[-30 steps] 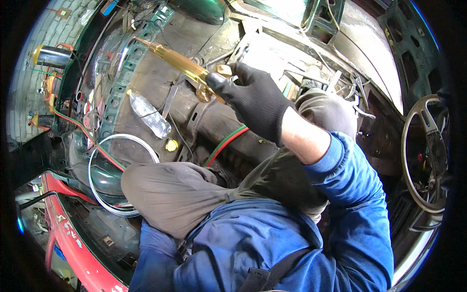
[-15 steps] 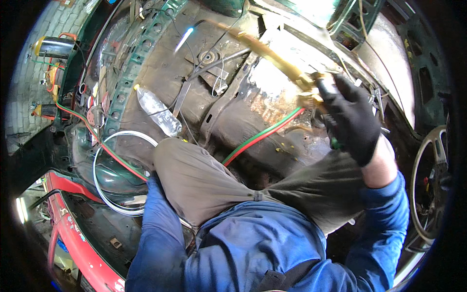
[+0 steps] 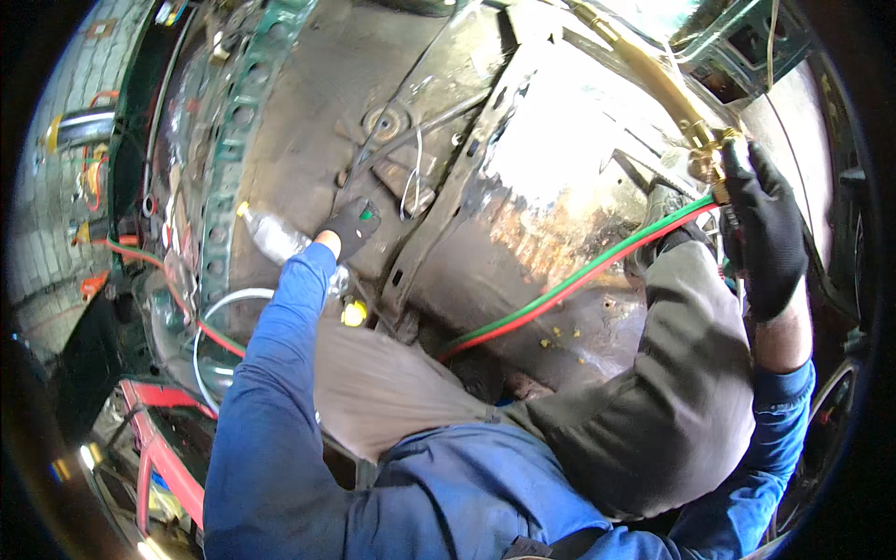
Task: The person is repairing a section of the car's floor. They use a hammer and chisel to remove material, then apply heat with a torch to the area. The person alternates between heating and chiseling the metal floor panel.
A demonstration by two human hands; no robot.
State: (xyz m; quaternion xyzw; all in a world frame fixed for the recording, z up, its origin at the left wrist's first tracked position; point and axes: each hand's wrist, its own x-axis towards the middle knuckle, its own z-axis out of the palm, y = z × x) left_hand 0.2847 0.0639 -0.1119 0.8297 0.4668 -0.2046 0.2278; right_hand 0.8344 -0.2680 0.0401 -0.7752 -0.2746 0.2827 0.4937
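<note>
My right hand [image 3: 767, 219], in a black glove, is wrapped round the handle of a brass gas torch [image 3: 658, 79] at the upper right. The torch's tip lies beyond the top edge of the view. A joined green and red hose [image 3: 583, 280] runs from its valve end down past my legs. My left hand [image 3: 351, 230], also gloved in black, is low over the brown metal floor pan with its fingers curled. What it holds, if anything, is hidden. A clear plastic bottle [image 3: 273, 235] with a yellow cap lies beside it, partly behind my left forearm.
A raised metal crossmember [image 3: 448, 177] divides the rusty floor pan [image 3: 317, 121]. A perforated green sill [image 3: 233, 159] runs along the left, with a pale coiled hose [image 3: 207, 345] below it. A round yellow item [image 3: 354, 314] lies near my left knee. A red frame [image 3: 168, 457] stands at lower left.
My right hand has carried the torch up and right; its lit flame, visible before, is out of view. My left hand has come from beside my knee onto the floor pan. My right leg has shifted.
</note>
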